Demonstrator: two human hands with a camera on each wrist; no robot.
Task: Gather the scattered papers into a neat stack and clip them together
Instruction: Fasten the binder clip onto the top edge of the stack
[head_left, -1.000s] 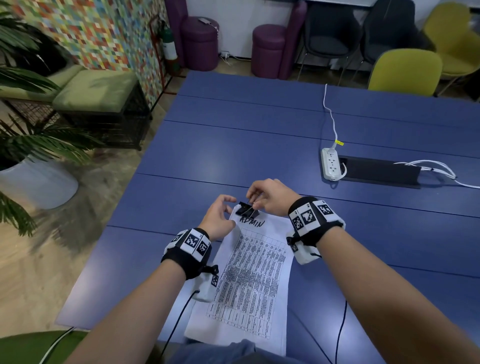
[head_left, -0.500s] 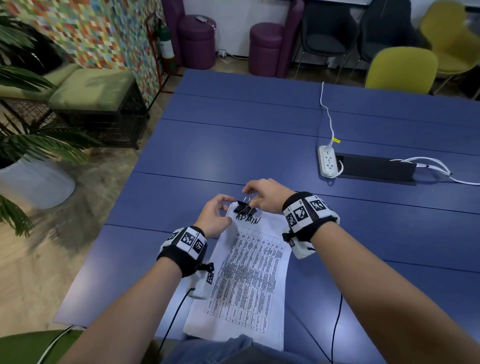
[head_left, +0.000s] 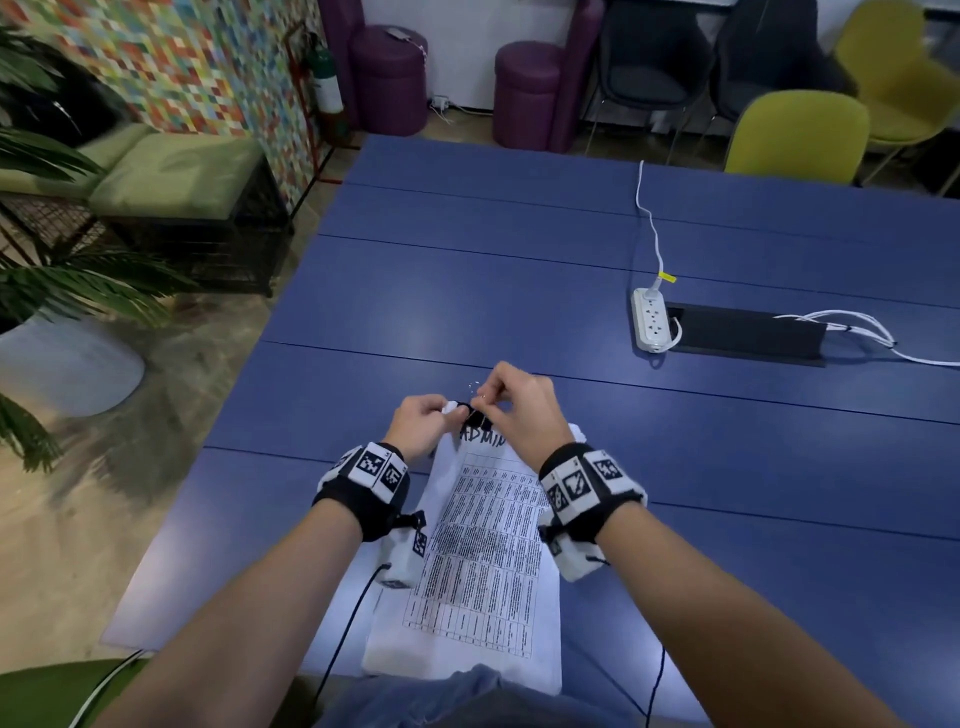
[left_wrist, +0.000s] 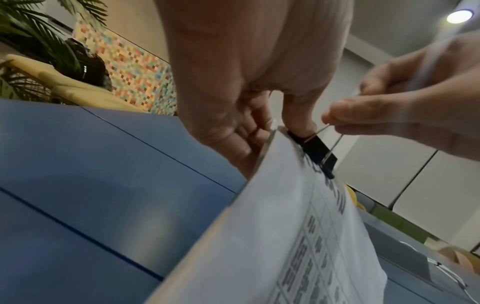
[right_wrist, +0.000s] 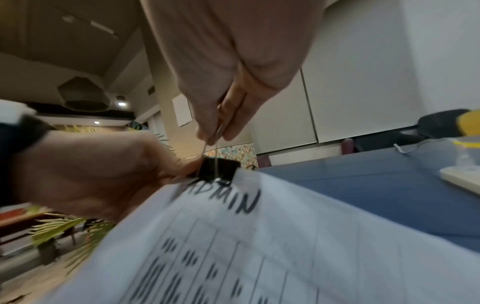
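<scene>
The papers (head_left: 480, 545) are lying gathered in one neat stack on the blue desk (head_left: 519, 291), near edge hanging just over the desk's front edge at the person's lap, far end being lifted off the surface. The black binder clip (left_wrist: 315, 150) is sitting on that far top edge, just above the handwritten "ADMIN" heading, so the gathering looks done and the clipping looks nearly done. The left hand (head_left: 423, 423) is pinching the stack's top left corner right beside the clip, thumb on top and curled fingers underneath, as the left wrist view is showing. The right hand (head_left: 519, 410) is pinching the clip's wire handles between thumb and fingertips, holding them upright; one silver loop is poking out beyond the knuckles in the head view. Whether the clip's mouth is fully seated on every sheet cannot be told, since the edge is blurred. What seems left is letting go or folding the handles flat and laying the stack down. There is plenty of bare desk ahead and to both sides; the white power strip (head_left: 650, 322) and the black cable hatch (head_left: 748, 335) are sitting well apart toward the far right, and the desk's left edge is near the left forearm.
</scene>
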